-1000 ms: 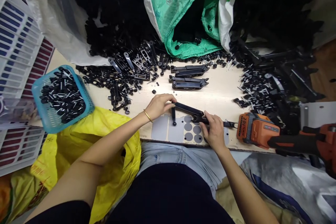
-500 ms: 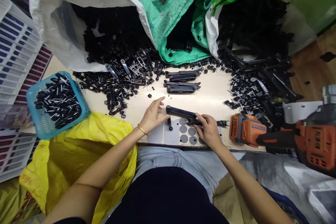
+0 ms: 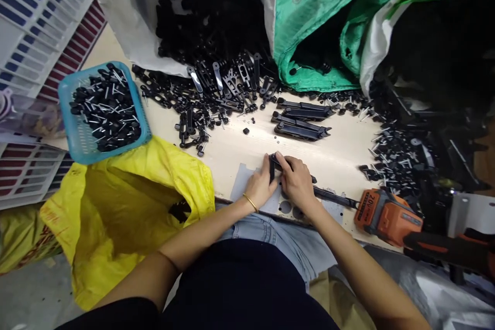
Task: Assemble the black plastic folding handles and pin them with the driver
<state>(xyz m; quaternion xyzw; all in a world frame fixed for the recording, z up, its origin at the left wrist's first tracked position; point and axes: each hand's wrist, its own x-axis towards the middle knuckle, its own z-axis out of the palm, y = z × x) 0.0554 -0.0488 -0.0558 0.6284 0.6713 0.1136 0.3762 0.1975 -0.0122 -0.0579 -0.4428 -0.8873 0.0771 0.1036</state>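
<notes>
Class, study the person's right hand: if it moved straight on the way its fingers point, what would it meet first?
The right hand already grips the black bar; beyond it lies bare table, then probably the loose black parts, though depth is unclear.

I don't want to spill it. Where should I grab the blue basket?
Probably by two opposite rims, one hand from each side: the blue basket sits flat, open-topped and heaped with black-capped pins, so a level lift looks safest.
</notes>
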